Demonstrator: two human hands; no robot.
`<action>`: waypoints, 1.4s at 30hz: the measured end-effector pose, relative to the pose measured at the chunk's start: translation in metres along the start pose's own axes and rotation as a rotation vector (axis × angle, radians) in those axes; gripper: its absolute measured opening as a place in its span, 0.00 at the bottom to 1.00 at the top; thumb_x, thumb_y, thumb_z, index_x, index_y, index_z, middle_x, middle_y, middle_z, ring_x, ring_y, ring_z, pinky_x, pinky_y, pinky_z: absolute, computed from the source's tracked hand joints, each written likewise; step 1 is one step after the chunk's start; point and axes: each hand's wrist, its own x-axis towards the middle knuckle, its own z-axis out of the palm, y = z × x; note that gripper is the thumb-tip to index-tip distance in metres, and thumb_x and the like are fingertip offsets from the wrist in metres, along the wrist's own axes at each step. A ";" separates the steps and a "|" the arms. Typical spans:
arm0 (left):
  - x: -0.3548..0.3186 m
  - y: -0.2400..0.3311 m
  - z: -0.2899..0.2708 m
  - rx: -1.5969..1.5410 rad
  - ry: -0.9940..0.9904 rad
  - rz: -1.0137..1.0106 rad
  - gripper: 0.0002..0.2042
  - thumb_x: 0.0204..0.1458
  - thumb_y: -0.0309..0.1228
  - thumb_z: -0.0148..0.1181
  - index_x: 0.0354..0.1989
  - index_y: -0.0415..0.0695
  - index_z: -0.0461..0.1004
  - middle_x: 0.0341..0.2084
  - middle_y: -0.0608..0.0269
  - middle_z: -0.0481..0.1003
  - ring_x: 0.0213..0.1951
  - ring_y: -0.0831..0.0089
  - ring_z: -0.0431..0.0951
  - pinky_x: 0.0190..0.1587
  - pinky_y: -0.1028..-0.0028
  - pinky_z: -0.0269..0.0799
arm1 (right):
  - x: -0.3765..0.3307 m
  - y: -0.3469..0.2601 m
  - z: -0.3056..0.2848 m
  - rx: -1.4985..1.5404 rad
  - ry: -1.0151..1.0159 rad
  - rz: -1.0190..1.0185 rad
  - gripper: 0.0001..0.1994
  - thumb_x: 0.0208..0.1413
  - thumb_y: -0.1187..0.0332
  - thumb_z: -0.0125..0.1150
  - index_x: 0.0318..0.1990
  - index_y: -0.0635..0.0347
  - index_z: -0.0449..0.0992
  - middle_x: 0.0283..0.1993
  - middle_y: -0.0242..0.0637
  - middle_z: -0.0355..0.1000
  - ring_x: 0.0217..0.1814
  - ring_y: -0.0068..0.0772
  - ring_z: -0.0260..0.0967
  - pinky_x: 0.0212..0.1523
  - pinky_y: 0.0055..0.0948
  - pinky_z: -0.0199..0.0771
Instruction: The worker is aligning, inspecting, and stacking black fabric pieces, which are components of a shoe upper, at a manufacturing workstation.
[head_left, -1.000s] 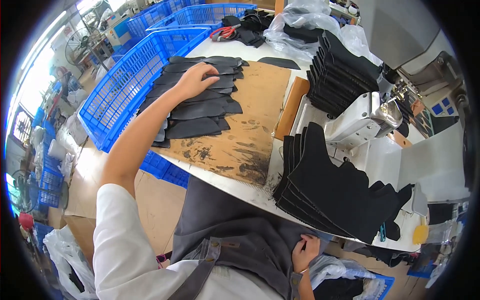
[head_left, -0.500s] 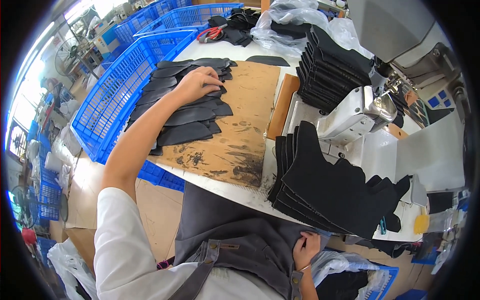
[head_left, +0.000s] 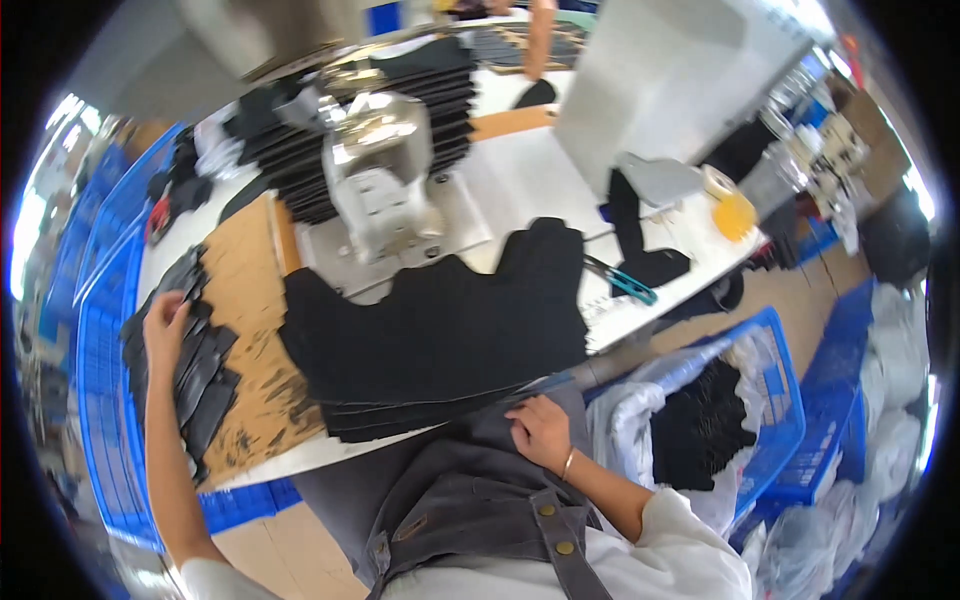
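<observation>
My left hand [head_left: 165, 322] reaches far left and rests on a spread of narrow black fabric strips [head_left: 195, 370] lying on a brown board [head_left: 255, 340]. My right hand [head_left: 540, 432] lies against my grey apron [head_left: 460, 490] at the table's front edge, fingers loosely curled and holding nothing, just below a stack of large black cut fabric pieces [head_left: 440, 330]. A sewing machine [head_left: 380, 170] stands behind that stack.
More black stacks [head_left: 300, 150] sit behind the machine. Teal-handled scissors [head_left: 625, 282] and a yellow tape roll [head_left: 735, 215] lie on the white table [head_left: 540, 185]. Blue crates [head_left: 100, 400] stand at left; a blue basket [head_left: 770, 400] with bagged black pieces at right.
The view has swung to the right, so the strips and board now lie at far left. My left hand stays on the strips. My right hand remains at the apron.
</observation>
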 end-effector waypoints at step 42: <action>-0.073 0.322 -0.017 -0.894 -0.648 0.201 0.16 0.59 0.36 0.50 0.47 0.37 0.74 0.27 0.69 0.68 0.29 0.84 0.70 0.33 0.81 0.72 | 0.238 -0.133 -0.151 0.715 -0.752 0.459 0.10 0.53 0.70 0.64 0.39 0.66 0.74 0.26 0.31 0.74 0.22 0.14 0.67 0.22 0.14 0.67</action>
